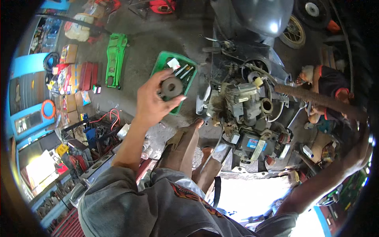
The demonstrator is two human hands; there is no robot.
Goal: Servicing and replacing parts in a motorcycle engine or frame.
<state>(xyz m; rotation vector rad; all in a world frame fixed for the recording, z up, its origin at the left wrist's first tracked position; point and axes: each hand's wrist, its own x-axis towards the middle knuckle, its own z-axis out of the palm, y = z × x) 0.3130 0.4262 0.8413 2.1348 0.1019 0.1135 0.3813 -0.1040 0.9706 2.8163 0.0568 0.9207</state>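
Observation:
My left hand (152, 104) is raised, its fingers closed around a thick, dark round metal part (172, 87) with a hole through its centre. Below it on the floor lies a green plastic tray (161, 59) with small tools or parts and a white piece inside. My right arm stretches out to the far right, where my right hand (364, 148) is near the end of a brown corrugated hose (316, 96). Its fingers are lost in the dark picture rim, so whether it grips the hose is unclear. An opened scooter engine (242, 100) stands between my hands.
Another person (333, 93) crouches at the right beside the engine. A battery (252, 143) sits just nearer than it. Beyond the tray lies a green metal floor jack (116, 59). Boxes (69, 53) and a cluttered bench (94, 170) line the left.

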